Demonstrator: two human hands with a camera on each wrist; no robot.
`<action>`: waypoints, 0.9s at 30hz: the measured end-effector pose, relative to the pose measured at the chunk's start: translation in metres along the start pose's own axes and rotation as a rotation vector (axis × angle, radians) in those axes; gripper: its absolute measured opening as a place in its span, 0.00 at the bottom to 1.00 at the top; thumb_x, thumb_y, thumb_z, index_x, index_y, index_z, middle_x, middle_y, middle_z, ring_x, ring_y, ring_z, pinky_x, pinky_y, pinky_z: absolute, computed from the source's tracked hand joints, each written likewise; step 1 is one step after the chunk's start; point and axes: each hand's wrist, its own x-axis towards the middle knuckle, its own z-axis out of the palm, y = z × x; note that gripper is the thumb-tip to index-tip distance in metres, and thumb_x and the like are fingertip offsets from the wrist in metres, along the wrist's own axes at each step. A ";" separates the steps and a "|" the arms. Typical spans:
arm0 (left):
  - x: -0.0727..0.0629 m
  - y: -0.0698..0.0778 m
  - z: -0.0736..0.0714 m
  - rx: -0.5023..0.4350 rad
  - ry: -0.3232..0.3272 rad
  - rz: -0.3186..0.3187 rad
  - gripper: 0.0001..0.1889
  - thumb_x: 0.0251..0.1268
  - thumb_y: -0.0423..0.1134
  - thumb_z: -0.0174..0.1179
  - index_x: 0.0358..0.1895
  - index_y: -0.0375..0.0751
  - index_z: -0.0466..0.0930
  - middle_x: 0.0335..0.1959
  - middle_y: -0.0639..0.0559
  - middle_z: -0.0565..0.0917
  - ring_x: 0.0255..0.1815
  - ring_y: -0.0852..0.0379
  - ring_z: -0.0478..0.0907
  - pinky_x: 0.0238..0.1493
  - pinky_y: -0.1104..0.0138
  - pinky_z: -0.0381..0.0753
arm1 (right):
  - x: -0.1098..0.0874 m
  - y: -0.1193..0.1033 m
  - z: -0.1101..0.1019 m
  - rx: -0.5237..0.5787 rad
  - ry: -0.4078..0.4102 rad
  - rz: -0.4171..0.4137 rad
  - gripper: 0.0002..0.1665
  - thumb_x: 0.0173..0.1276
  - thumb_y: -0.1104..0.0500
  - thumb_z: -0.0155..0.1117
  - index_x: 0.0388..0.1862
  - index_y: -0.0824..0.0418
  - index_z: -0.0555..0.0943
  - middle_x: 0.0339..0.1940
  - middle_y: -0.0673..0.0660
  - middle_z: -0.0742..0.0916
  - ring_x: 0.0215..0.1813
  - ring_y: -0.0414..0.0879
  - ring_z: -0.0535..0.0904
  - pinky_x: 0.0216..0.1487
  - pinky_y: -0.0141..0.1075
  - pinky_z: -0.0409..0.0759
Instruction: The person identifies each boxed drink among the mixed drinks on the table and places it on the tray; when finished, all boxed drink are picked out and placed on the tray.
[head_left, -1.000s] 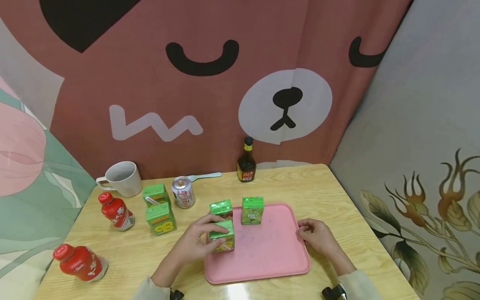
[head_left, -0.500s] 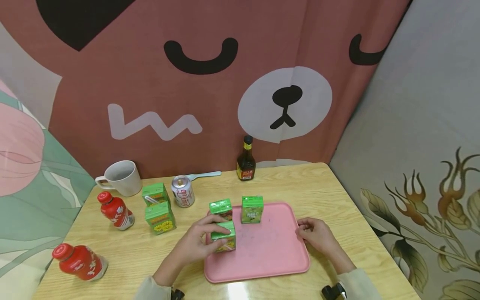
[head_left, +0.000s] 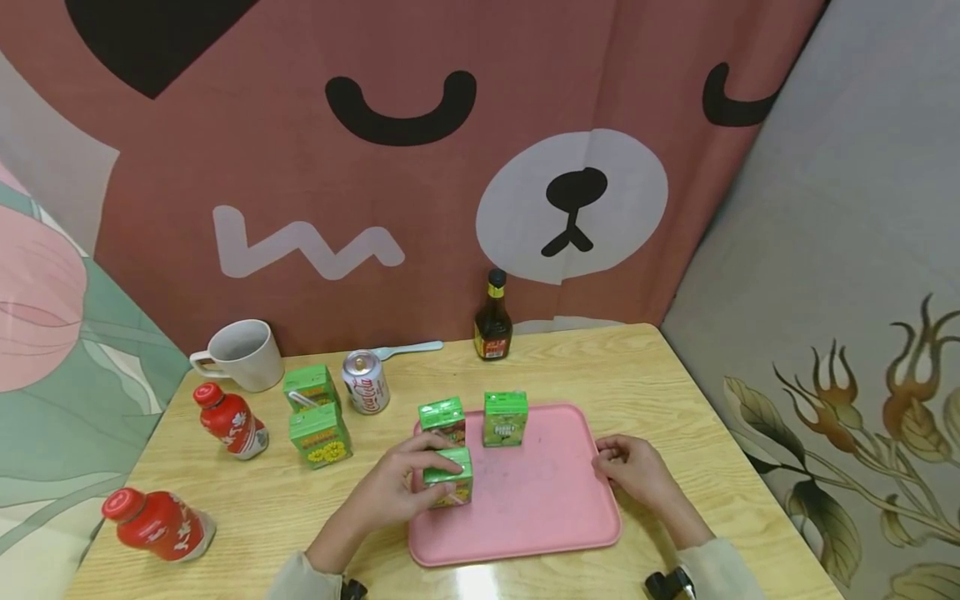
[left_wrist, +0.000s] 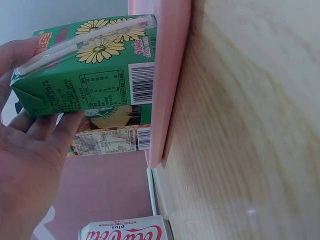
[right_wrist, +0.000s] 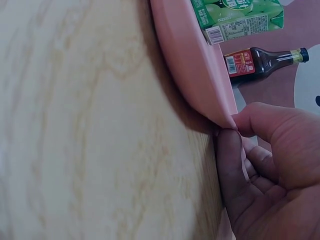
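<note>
On the left side of a pink tray (head_left: 540, 508) my left hand (head_left: 397, 479) grips a green drink carton with yellow flowers (left_wrist: 102, 75), thumb on one side and fingers on the other. Its straw lies along the carton's side. Just behind stands another green-topped carton (head_left: 444, 414), and a green carton with an apple-like print (head_left: 506, 419) stands upright at the tray's back. My right hand (head_left: 633, 471) pinches the tray's right rim between thumb and finger, as the right wrist view also shows at the rim (right_wrist: 212, 95).
Left of the tray stand two green cartons (head_left: 321, 435), a Coca-Cola can (head_left: 366, 383), a grey mug (head_left: 243, 357) and two red-capped bottles, one nearer (head_left: 163, 525) and one farther (head_left: 231, 421). A pale blue fork (head_left: 412, 349) and a dark sauce bottle (head_left: 492, 321) are along the back edge.
The carton in my left hand has shifted very slightly to the right and nearer me on the tray. My right hand keeps its pinch on the rim.
</note>
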 end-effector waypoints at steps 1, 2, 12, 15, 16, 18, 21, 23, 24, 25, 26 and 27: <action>0.000 0.000 0.000 0.001 -0.005 -0.005 0.13 0.62 0.33 0.73 0.48 0.53 0.89 0.59 0.52 0.80 0.63 0.47 0.74 0.65 0.51 0.72 | 0.000 0.000 0.000 0.003 -0.001 0.000 0.17 0.65 0.67 0.70 0.52 0.71 0.83 0.34 0.56 0.84 0.34 0.46 0.79 0.30 0.35 0.83; 0.000 0.000 0.000 0.003 -0.009 -0.010 0.13 0.62 0.33 0.73 0.48 0.53 0.89 0.59 0.52 0.80 0.63 0.47 0.74 0.65 0.51 0.72 | 0.000 0.000 0.000 0.007 -0.002 0.001 0.17 0.65 0.67 0.70 0.52 0.71 0.83 0.34 0.56 0.84 0.34 0.46 0.79 0.30 0.35 0.83; -0.001 0.003 -0.003 0.061 -0.036 -0.023 0.13 0.63 0.37 0.72 0.50 0.55 0.88 0.61 0.55 0.79 0.65 0.49 0.73 0.64 0.51 0.74 | 0.000 -0.002 0.000 0.023 -0.014 0.010 0.17 0.65 0.67 0.70 0.53 0.71 0.82 0.34 0.56 0.84 0.33 0.47 0.79 0.29 0.36 0.83; -0.001 0.004 -0.004 0.068 -0.040 -0.026 0.12 0.65 0.40 0.71 0.50 0.55 0.88 0.62 0.54 0.78 0.66 0.49 0.73 0.64 0.50 0.74 | 0.000 -0.002 0.000 0.025 -0.013 0.007 0.17 0.65 0.67 0.70 0.53 0.71 0.82 0.34 0.56 0.84 0.33 0.47 0.80 0.29 0.36 0.83; -0.001 0.004 -0.005 0.071 -0.041 -0.031 0.11 0.66 0.41 0.71 0.51 0.56 0.88 0.63 0.54 0.78 0.66 0.50 0.73 0.64 0.51 0.73 | 0.000 -0.002 0.000 0.027 -0.013 0.006 0.17 0.65 0.67 0.70 0.53 0.71 0.82 0.34 0.56 0.84 0.33 0.47 0.80 0.29 0.36 0.83; -0.001 0.006 -0.007 0.076 -0.035 -0.034 0.11 0.68 0.44 0.69 0.52 0.56 0.87 0.64 0.53 0.77 0.67 0.51 0.72 0.65 0.51 0.72 | 0.000 -0.002 0.000 0.033 -0.013 0.006 0.18 0.65 0.67 0.70 0.53 0.71 0.82 0.34 0.57 0.84 0.33 0.47 0.80 0.29 0.36 0.83; -0.003 0.009 -0.014 0.044 0.005 -0.023 0.11 0.69 0.43 0.68 0.52 0.54 0.87 0.65 0.51 0.77 0.66 0.50 0.73 0.65 0.55 0.72 | -0.001 -0.002 -0.001 0.042 -0.017 0.010 0.18 0.65 0.67 0.70 0.53 0.71 0.82 0.34 0.57 0.84 0.33 0.47 0.80 0.29 0.37 0.83; -0.004 0.011 -0.023 0.022 0.062 0.008 0.10 0.69 0.38 0.68 0.51 0.51 0.87 0.63 0.48 0.78 0.64 0.48 0.74 0.64 0.58 0.74 | -0.001 -0.002 0.000 0.048 -0.019 0.010 0.18 0.65 0.67 0.70 0.53 0.72 0.82 0.34 0.57 0.84 0.33 0.48 0.80 0.29 0.37 0.84; -0.005 0.011 -0.028 0.012 0.096 0.030 0.11 0.68 0.35 0.68 0.51 0.50 0.87 0.61 0.46 0.79 0.63 0.47 0.75 0.64 0.59 0.74 | -0.001 -0.002 0.000 0.049 -0.019 0.009 0.18 0.65 0.67 0.70 0.53 0.72 0.82 0.34 0.57 0.84 0.33 0.48 0.80 0.29 0.37 0.84; -0.005 0.011 -0.034 0.012 0.130 0.054 0.13 0.66 0.31 0.69 0.51 0.49 0.87 0.60 0.45 0.79 0.62 0.46 0.76 0.62 0.61 0.75 | 0.000 -0.002 0.000 0.047 -0.019 0.007 0.18 0.65 0.67 0.70 0.53 0.72 0.82 0.35 0.57 0.84 0.33 0.48 0.80 0.29 0.37 0.84; -0.006 0.011 -0.039 0.013 0.158 0.068 0.15 0.64 0.28 0.69 0.51 0.48 0.87 0.59 0.44 0.80 0.61 0.46 0.76 0.61 0.63 0.75 | 0.000 -0.002 0.000 0.047 -0.017 0.007 0.18 0.65 0.67 0.70 0.53 0.71 0.82 0.34 0.57 0.84 0.33 0.48 0.80 0.29 0.37 0.84; -0.008 0.010 -0.045 0.025 0.186 0.086 0.17 0.62 0.26 0.70 0.51 0.48 0.87 0.58 0.42 0.80 0.61 0.45 0.76 0.61 0.64 0.75 | 0.000 -0.001 0.000 0.045 -0.015 0.006 0.18 0.65 0.67 0.70 0.53 0.71 0.82 0.34 0.57 0.84 0.33 0.47 0.80 0.29 0.37 0.83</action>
